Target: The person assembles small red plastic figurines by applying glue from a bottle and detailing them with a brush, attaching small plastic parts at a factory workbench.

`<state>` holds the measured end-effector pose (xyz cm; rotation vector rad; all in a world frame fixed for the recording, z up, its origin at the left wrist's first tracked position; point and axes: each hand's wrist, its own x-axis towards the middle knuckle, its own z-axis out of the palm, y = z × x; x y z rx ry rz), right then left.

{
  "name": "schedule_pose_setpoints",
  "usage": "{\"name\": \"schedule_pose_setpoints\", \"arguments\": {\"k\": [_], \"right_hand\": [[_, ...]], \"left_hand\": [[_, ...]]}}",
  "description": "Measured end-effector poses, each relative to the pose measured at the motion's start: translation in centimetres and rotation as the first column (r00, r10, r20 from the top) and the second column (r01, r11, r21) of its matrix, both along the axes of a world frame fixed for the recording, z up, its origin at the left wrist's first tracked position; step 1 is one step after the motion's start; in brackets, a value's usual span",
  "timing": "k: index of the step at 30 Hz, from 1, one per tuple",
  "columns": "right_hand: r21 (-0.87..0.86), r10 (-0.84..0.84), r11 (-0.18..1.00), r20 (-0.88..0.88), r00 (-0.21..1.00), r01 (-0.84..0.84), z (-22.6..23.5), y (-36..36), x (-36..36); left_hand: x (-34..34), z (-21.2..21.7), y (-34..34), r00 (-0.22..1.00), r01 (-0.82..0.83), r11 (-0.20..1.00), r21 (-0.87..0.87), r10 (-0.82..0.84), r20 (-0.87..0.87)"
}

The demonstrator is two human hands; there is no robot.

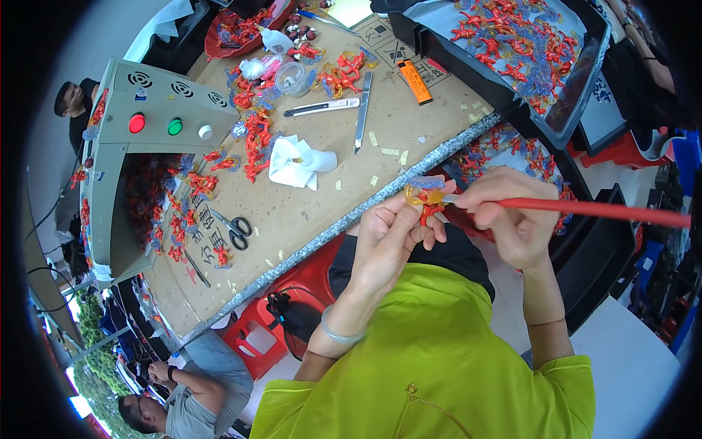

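Note:
A small red figurine [431, 211] with clear yellow and blue parts is pinched in the fingers of my left hand [382, 238], just off the table's edge. My right hand [518, 219] grips a paintbrush [599, 210] with a long red handle pointing right. The brush's tip meets the yellow part of the figurine, or comes very close to it; which one I cannot tell. Across the table's edge, a white bottle [319, 160] lies on a crumpled tissue [287, 168].
On the table [307, 219] lie a utility knife [322, 107], a metal blade [363, 110], an orange lighter [415, 82], scissors [238, 233] and many figurines. A grey machine [164, 102] stands left. Black trays [581, 110] of figurines are at right. Another person [197, 388] sits lower left.

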<state>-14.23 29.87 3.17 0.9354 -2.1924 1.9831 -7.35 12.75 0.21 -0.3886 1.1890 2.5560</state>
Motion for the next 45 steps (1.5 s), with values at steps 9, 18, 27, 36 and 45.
{"name": "schedule_pose_setpoints", "arguments": {"k": [9, 18, 27, 36, 45], "right_hand": [[0.044, -0.110, 0.993, -0.004, 0.994, 0.110, -0.4, 0.6, 0.7], [-0.115, -0.746, 0.653, 0.076, 0.662, 0.749, -3.7, 12.9, -0.3], [0.275, -0.721, 0.692, 0.246, 0.647, 0.667, -24.3, 13.2, 0.5], [0.354, -0.631, 0.751, 0.141, 0.762, 0.557, -28.9, 7.0, -4.5], [0.020, -0.513, 0.831, 0.414, 0.752, 0.555, -22.1, 11.1, 0.7]], "left_hand": [[0.1, 0.4, 0.5, 0.997, 0.030, 0.997, -0.074, -0.034, -0.062], [-12.8, 3.7, 4.2, 0.850, -0.150, 0.833, -0.533, -0.167, -0.500], [-16.6, 3.2, 5.8, 0.824, -0.125, 0.897, -0.424, -0.144, -0.548], [-5.1, -2.4, 3.4, 0.975, -0.029, 0.896, -0.442, -0.072, -0.211], [-1.9, -8.4, 5.4, 0.976, 0.208, 0.909, -0.361, -0.218, 0.015]]}}
